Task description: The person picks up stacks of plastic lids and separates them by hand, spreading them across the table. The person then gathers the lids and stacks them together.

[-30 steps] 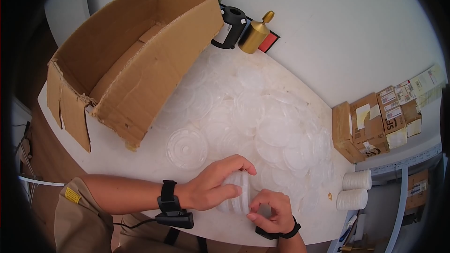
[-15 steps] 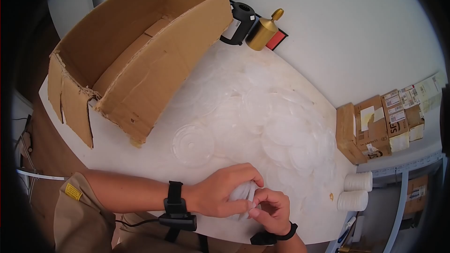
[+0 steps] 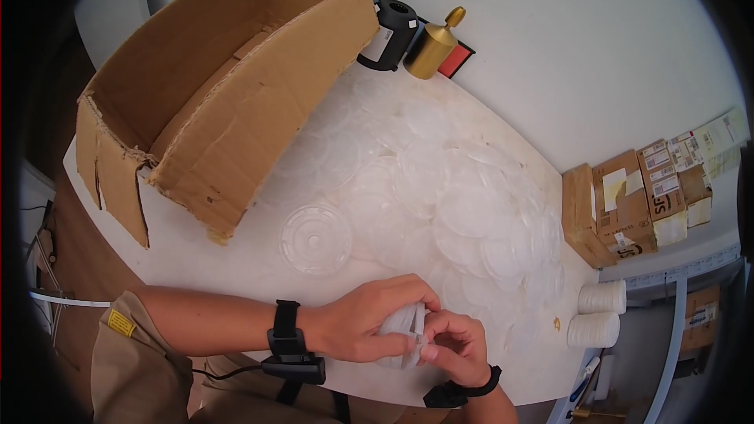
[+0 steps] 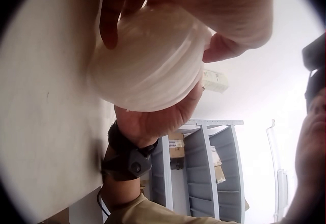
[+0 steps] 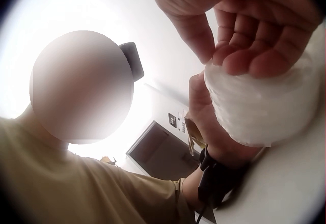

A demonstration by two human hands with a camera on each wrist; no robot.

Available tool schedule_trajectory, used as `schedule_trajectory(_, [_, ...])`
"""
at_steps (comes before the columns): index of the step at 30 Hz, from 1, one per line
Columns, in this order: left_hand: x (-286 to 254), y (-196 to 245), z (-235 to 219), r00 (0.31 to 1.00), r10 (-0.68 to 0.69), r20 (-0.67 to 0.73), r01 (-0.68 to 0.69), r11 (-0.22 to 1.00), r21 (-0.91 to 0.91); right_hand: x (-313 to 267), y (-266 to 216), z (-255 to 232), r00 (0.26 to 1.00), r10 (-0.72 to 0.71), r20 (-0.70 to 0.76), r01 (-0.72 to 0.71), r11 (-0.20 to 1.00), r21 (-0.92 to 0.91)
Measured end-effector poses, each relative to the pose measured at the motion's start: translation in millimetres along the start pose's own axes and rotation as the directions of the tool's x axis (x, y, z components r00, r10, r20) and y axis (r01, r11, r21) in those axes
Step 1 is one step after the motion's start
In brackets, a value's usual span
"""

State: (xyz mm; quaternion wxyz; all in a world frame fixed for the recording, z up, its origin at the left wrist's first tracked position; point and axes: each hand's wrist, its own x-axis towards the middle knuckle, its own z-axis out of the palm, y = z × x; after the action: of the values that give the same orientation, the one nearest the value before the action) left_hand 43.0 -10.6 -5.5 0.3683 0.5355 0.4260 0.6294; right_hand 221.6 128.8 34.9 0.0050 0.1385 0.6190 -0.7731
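Note:
A stack of translucent plastic lids (image 3: 405,322) is turned on its side just above the table's near edge. My left hand (image 3: 363,320) grips it from the left, thumb on the near side and fingers over the far side. At the stack's right end, my right hand (image 3: 459,345) pinches the rim between thumb and fingertips. In the right wrist view, those fingertips lie on the edge of the stacked lids (image 5: 262,107). The left wrist view shows the stack's ridged side (image 4: 153,68) between both hands. Beyond my left hand, a single round lid (image 3: 316,238) lies flat.
Loose lids (image 3: 471,216) spread thickly over the middle of the table. An open cardboard box (image 3: 267,126) stands at the back left, near a gold canister (image 3: 430,51) and a black device (image 3: 389,35). Two lid stacks (image 3: 602,297) sit at the right edge, below small cartons (image 3: 620,212).
My right hand has come in against the stack's end, and its thumb and fingertips now pinch the rim. My left hand keeps its grip. The head view has shifted slightly.

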Motion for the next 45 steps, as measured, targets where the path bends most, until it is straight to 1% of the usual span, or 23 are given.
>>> schedule_trajectory(8, [-0.6,0.0,0.2,1.000,-0.020,0.008,0.020,1.000,0.007,1.2,0.1,-0.3,1.000,-0.006,0.028,0.006,1.000,0.001])
schedule_trajectory(14, [0.1,-0.5,0.3,1.000,-0.017,0.009,0.017,1.000,0.017,2.0,2.5,-1.5,0.998,-0.056,0.036,0.057,0.998,-0.035])
schedule_trajectory(20, [-0.2,-0.5,0.6,1.000,-0.014,-0.001,0.014,1.000,-0.011,1.7,3.9,-4.0,0.997,-0.061,0.049,0.065,0.994,-0.093])
schedule_trajectory(25, [0.1,0.2,1.7,1.000,-0.004,0.001,0.004,1.000,0.013,3.9,3.0,-1.3,0.988,-0.132,0.076,0.143,0.976,-0.164])
schedule_trajectory(28, [0.2,0.6,1.8,1.000,0.000,0.008,0.000,1.000,0.000,5.1,1.7,-1.0,0.985,-0.148,0.090,0.163,0.966,-0.200])
schedule_trajectory(32, [0.0,-0.8,2.0,1.000,-0.002,0.015,0.002,1.000,-0.009,4.9,2.2,-1.1,0.987,-0.134,0.093,0.152,0.964,-0.220])
schedule_trajectory(34, [-0.1,-1.5,2.0,1.000,0.018,0.012,-0.018,1.000,-0.007,5.4,2.6,-1.2,0.984,-0.152,0.096,0.170,0.957,-0.233])
schedule_trajectory(41, [-0.1,-2.0,1.9,1.000,-0.002,0.020,0.001,1.000,0.027,4.2,3.7,-1.1,0.988,-0.131,0.085,0.147,0.964,-0.222])
schedule_trajectory(44, [-0.2,-2.4,2.5,1.000,0.001,0.019,-0.001,1.000,0.014,4.0,5.0,-2.3,0.983,-0.160,0.094,0.176,0.962,-0.208])
schedule_trajectory(45, [0.1,-1.8,2.5,1.000,0.010,0.017,-0.010,1.000,0.016,2.0,6.4,-4.1,0.986,-0.150,0.073,0.161,0.973,-0.168])
